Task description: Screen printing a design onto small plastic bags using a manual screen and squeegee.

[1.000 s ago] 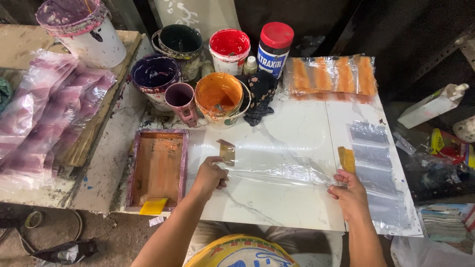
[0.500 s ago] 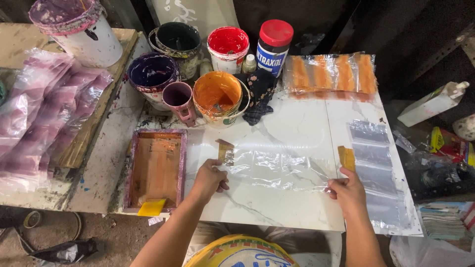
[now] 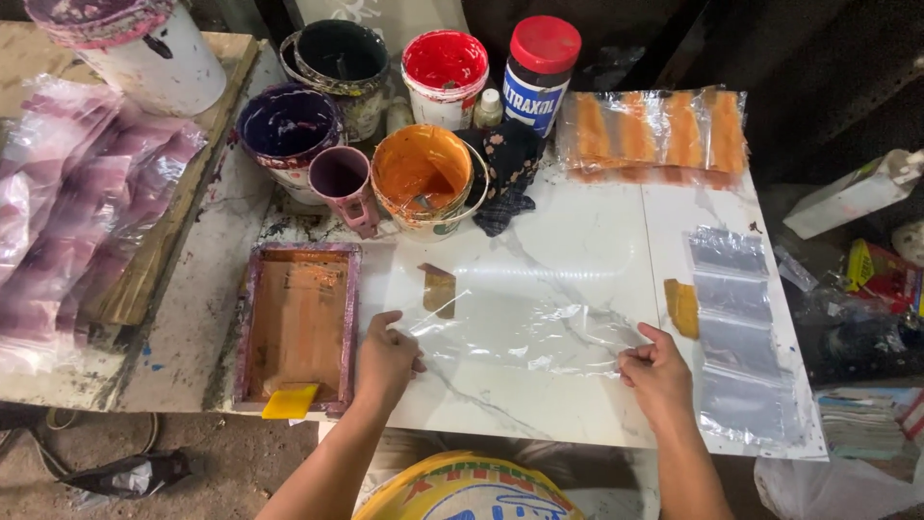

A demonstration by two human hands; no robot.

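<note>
A clear plastic bag [image 3: 525, 332] lies stretched across the white marble tabletop [image 3: 587, 241]. My left hand [image 3: 385, 354] pinches its left end and my right hand [image 3: 656, 374] pinches its right end. Two small tan guide pieces sit on the marble: one [image 3: 439, 289] just above my left hand, the other [image 3: 682, 306] just above my right hand. A wooden-framed printing screen [image 3: 298, 323] rests left of my left hand, with a yellow squeegee [image 3: 290, 402] at its near edge.
Paint pots crowd the back: orange bowl [image 3: 423, 175], purple cup [image 3: 342, 178], purple bucket [image 3: 287, 125], dark bucket [image 3: 339, 56], red tub [image 3: 445, 69], red-lidded jar [image 3: 541, 69]. Orange-printed bags [image 3: 654, 133] lie back right, clear bags [image 3: 741, 327] along the right, pink-printed bags [image 3: 67, 202] at left.
Both hands drew the clear bag slightly toward me, off the two tan guide pieces. The view shifted a little; the pots and screen stayed put.
</note>
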